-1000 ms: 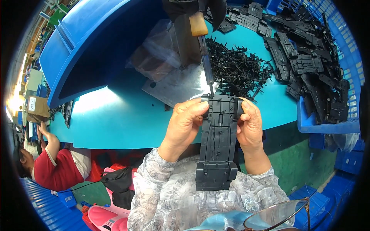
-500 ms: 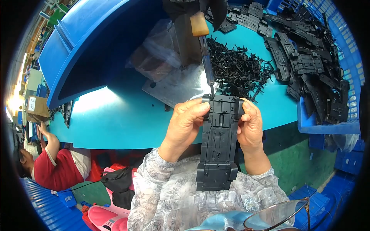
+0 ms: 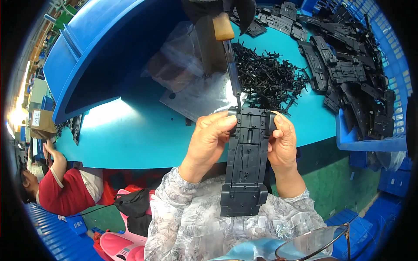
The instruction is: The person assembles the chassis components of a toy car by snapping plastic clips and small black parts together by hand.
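Observation:
Both my hands grip the far end of a long black plastic chassis plate (image 3: 247,161), which points toward my body. My left hand (image 3: 209,139) is closed on its left far corner, thumb on top. On the right far corner, my right hand (image 3: 284,141) is closed too, its fingers bent along the edge. A screwdriver bit (image 3: 233,71) hangs from above, beneath a yellowish collar (image 3: 223,27). Its tip reaches the left far corner of the plate, close to my left thumb; whether it touches is hard to tell.
A heap of small black plastic parts (image 3: 272,80) lies behind the plate on the turquoise tabletop (image 3: 143,143). Several black chassis plates (image 3: 344,69) fill the blue basket (image 3: 370,145) at right. A large blue bin (image 3: 65,74) stands left, near clear plastic bags (image 3: 178,61). Another person (image 3: 65,191) sits far left.
The near end of the chassis plate has swung very slightly left. My hands keep the same grip, and the screwdriver bit stays almost in place.

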Tool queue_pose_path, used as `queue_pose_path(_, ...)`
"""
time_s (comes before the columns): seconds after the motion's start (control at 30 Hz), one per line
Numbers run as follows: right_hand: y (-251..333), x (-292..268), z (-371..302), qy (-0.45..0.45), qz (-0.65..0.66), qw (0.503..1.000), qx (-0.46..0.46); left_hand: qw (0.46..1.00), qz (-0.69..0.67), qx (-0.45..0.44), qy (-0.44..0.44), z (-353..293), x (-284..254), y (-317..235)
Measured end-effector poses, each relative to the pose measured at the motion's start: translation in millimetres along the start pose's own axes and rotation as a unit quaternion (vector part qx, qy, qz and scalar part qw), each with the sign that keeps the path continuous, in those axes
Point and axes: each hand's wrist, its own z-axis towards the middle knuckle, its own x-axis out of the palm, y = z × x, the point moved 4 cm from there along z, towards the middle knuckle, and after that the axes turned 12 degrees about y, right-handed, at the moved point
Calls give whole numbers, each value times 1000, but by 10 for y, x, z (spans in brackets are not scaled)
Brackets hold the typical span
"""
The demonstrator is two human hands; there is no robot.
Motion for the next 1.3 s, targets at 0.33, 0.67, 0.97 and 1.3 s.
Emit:
queue_pose_path(0.33, -16, -35, 5, 16, -1, 1000, -9, 1000, 2, -9, 7, 6, -24, 13)
queue_pose_path(0.67, -9, -23, 14, 7, -8, 1000, -5, 1000, -1, -5, 2, -12, -62, 41)
queue_pose_path(0.97, -5, -6, 11, 1, -2, 1000, -11, 1000, -6, -2, -2, -17, -42, 46)
queue_pose_path(1.3, 5, 5, 25, 15, -4, 1000, -12, 1000, -19, 7, 9, -24, -33, 43)
